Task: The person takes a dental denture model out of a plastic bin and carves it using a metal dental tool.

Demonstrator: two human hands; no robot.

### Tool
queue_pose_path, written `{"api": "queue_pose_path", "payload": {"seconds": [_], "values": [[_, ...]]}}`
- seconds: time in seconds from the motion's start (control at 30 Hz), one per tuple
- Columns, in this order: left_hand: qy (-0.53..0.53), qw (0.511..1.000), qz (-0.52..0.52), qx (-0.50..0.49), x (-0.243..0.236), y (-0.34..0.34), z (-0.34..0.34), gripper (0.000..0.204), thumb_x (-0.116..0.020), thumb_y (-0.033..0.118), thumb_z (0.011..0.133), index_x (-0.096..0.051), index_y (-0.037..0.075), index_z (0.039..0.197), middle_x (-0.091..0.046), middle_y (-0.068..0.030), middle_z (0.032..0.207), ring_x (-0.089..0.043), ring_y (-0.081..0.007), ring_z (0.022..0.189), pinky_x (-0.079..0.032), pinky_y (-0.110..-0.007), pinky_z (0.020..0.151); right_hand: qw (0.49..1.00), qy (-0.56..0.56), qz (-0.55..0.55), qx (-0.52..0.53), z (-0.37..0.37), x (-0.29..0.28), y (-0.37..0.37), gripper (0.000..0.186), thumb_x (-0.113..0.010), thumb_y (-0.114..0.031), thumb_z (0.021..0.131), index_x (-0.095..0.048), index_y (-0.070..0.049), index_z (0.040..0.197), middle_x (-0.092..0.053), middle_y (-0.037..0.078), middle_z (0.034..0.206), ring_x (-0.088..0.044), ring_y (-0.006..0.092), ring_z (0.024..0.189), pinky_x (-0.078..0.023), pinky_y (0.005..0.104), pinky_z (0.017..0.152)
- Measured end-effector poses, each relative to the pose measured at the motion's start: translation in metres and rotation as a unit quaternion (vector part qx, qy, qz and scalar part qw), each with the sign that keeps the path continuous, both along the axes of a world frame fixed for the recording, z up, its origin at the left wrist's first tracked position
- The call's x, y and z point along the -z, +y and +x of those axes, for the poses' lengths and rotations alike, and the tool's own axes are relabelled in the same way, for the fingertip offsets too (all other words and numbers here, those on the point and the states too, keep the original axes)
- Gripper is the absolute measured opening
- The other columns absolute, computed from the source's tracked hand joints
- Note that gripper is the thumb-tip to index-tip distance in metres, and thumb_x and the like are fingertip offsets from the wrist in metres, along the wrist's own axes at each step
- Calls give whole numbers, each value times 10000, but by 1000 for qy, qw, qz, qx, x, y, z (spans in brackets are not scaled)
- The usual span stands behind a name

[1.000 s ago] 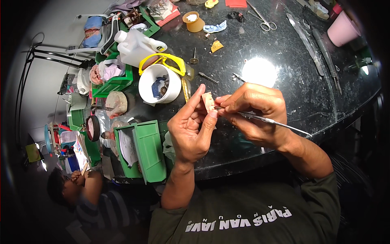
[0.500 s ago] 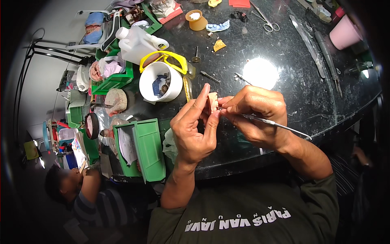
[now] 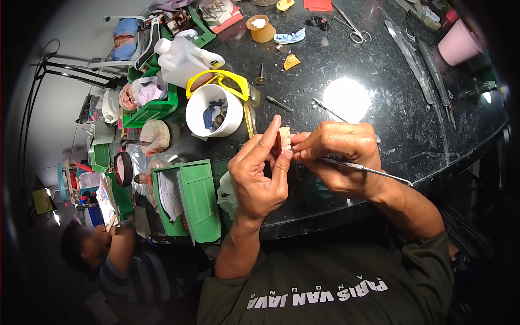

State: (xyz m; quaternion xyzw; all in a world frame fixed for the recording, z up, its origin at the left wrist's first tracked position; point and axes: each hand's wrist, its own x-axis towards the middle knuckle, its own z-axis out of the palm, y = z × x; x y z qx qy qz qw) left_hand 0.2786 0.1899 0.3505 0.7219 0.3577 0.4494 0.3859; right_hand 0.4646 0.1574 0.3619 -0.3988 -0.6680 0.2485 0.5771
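Note:
Between the thumb and fingers of my left hand (image 3: 257, 176) is a small pinkish dental model (image 3: 284, 139), held upright above the table with its tooth side toward the right. My right hand (image 3: 341, 154) grips a thin metal dental carver (image 3: 365, 169) like a pen. The carver's hooked rear end sticks out to the right past my wrist. Its working tip meets the model's tooth side, close to my left thumb, but my fingers partly hide the contact. Both hands are close together, almost touching at the model.
Left of my hands stand a white tub (image 3: 234, 114), yellow safety glasses (image 3: 244, 84), a white jug (image 3: 184, 65) and a green bin (image 3: 200, 200). Beyond lie a small bur (image 3: 280, 103), another metal instrument (image 3: 329, 110) and scissors (image 3: 355, 27). A handpiece (image 3: 436, 76) lies far right. Another person (image 3: 130, 265) sits lower left.
My right hand and the carver have shifted very slightly, with the rear end a little lower and to the left. My left hand keeps its hold on the model.

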Motion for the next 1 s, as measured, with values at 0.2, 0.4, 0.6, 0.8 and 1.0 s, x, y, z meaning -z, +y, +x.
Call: {"api": "queue_pose_path", "payload": {"seconds": [0.2,0.4,0.6,0.8,1.0], "values": [[-115,984,-126,53,-10,-4,7,475,-630,-74,952,-534,-69,1418,-694,-115,1030,-681,-128,856,-574,-237,776,999,42,8,7,-2,2,-1,172,-784,91,728,-634,11,752,-701,121,782,-762,243,768,-579,313,599],[-131,976,-155,74,-14,-4,5,467,-603,-77,974,-503,-89,1429,-668,-133,1092,-686,-164,991,-572,-258,893,997,66,-8,34,-5,-1,-3,161,-791,94,724,-655,29,781,-692,121,802,-747,219,739,-569,296,590],[-66,988,-122,69,-10,-4,0,495,-623,-66,959,-484,-119,1431,-652,-181,1250,-647,-190,1127,-504,-295,1017,996,80,-6,42,-5,1,-3,157,-791,89,725,-657,24,777,-704,124,803,-756,228,753,-591,303,615],[-57,992,-87,64,-10,-4,-1,479,-621,-86,950,-505,-127,1412,-628,-177,1257,-646,-184,1118,-519,-288,988,998,45,17,35,-3,0,-2,161,-795,79,724,-655,14,770,-714,117,795,-759,229,752,-590,307,604],[-21,996,-62,54,-8,-4,0,485,-623,-88,948,-503,-121,1417,-644,-163,1220,-661,-180,1077,-528,-277,958,999,36,14,21,-4,1,-2,163,-788,84,732,-645,15,766,-709,122,789,-761,225,754,-585,306,596]]}}
